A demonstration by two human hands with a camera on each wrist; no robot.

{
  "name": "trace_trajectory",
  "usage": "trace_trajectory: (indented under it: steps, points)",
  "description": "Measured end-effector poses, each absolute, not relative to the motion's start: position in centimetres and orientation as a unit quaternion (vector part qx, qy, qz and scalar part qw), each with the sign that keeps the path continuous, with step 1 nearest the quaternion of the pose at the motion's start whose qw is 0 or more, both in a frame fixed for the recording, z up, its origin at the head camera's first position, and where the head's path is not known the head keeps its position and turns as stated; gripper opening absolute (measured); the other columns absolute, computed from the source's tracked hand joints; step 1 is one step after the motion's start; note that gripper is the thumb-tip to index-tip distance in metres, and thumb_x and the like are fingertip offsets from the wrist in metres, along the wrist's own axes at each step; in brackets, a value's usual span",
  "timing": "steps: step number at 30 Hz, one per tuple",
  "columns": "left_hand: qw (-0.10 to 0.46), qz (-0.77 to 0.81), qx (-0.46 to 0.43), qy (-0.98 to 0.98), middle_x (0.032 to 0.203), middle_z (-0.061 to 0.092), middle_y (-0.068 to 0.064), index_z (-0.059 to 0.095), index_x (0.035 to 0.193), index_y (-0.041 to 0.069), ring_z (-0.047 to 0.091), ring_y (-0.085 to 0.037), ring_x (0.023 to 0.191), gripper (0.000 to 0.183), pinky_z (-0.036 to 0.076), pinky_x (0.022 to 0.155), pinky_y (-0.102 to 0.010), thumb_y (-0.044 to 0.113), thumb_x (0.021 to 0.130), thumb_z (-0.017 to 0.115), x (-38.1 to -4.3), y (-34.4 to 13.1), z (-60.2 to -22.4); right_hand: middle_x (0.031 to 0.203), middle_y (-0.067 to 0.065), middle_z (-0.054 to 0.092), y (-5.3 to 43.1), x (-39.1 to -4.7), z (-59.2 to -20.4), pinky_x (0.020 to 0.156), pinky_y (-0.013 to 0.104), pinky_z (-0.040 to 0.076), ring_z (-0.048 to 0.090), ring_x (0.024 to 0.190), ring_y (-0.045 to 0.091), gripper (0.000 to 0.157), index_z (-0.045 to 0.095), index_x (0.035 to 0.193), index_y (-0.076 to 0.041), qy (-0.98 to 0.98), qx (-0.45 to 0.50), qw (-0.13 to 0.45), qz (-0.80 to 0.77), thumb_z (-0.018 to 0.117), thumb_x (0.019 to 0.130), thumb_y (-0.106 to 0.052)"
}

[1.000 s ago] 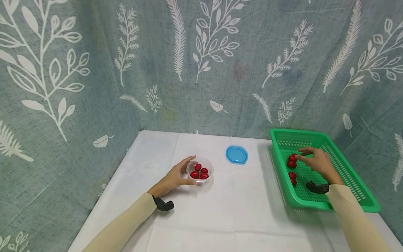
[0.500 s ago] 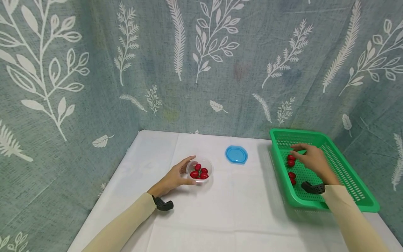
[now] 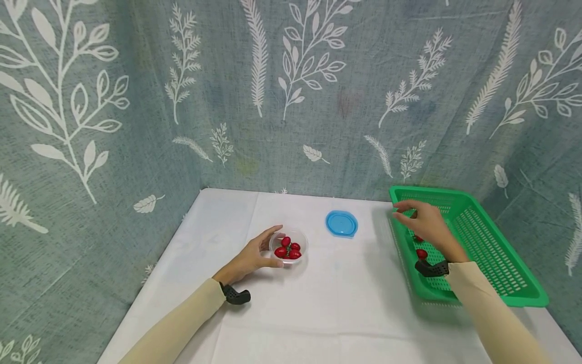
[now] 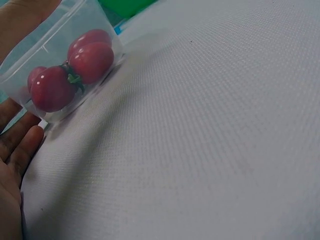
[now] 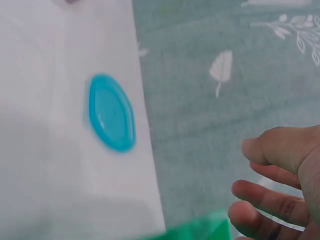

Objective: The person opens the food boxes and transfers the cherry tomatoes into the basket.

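Note:
My left hand [image 3: 254, 257] holds a small clear plastic tub [image 3: 303, 241] from its left side, thumb at the near side and fingers at the far side. Several cherry tomatoes [image 4: 92, 61] with green stems lie inside it. Over the left rim of a green mesh basket [image 3: 509, 263] my right hand [image 3: 425, 222] hovers with bent fingers. The right wrist view shows no red between the thumb [image 5: 270, 145] and the fingers; I cannot tell whether they hold a tomato. Loose tomatoes [image 3: 422, 254] lie beneath the hand on the basket floor, partly hidden by it.
A blue lid [image 3: 342, 223] lies flat on the white tablecloth [image 3: 318, 308], between tub and basket and nearer the back edge. Behind the table hangs a grey-green curtain [image 3: 273, 162] with white leaf prints; it also closes off both sides.
My right hand has moved left, from the tomatoes inside the basket to above its left rim. The left hand, tub and lid have stayed where they were.

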State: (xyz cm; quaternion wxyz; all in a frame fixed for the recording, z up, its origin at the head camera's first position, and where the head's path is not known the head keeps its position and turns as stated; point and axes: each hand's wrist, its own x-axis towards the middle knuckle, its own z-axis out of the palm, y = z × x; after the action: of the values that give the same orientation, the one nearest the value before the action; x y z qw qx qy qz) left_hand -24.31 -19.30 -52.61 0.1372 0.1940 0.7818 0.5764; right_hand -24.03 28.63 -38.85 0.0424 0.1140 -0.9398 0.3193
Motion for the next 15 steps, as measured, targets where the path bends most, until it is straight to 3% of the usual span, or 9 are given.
trace_trajectory:
  steps: [3,8,15]
  points:
    - [0.135,0.577,0.194,0.782,0.166,0.031,0.000,0.032,0.163,0.031,0.031,-0.034,0.150,0.103,0.023,0.121,-0.060,0.029,0.079,0.092,-24.3,-19.3,-52.7,0.116,0.014,0.070,27.4,-24.3,-38.7,0.049,0.037,0.047,0.058,0.061,0.029,0.037,0.067,0.133,-0.012,-0.937,0.122,0.037,0.325,0.067,0.102,-0.033]
    - [0.136,0.575,0.196,0.782,0.166,0.032,0.000,0.031,0.163,0.029,0.032,-0.032,0.150,0.105,0.023,0.121,-0.059,0.031,0.078,0.093,-24.4,-19.3,-52.7,0.118,0.010,0.070,25.4,-24.8,-38.8,0.059,0.037,0.050,0.062,0.072,0.025,0.035,0.069,0.131,-0.012,-0.935,0.139,0.038,0.324,0.068,0.102,-0.032]
    - [0.139,0.578,0.193,0.781,0.166,0.031,0.001,0.031,0.163,0.030,0.032,-0.031,0.150,0.106,0.023,0.121,-0.059,0.032,0.078,0.093,-24.3,-19.4,-52.7,0.115,0.011,0.071,22.2,-25.4,-39.6,0.060,0.037,0.052,0.062,0.069,0.021,0.031,0.071,0.126,-0.010,-0.926,0.178,0.044,0.329,0.072,0.099,-0.026]
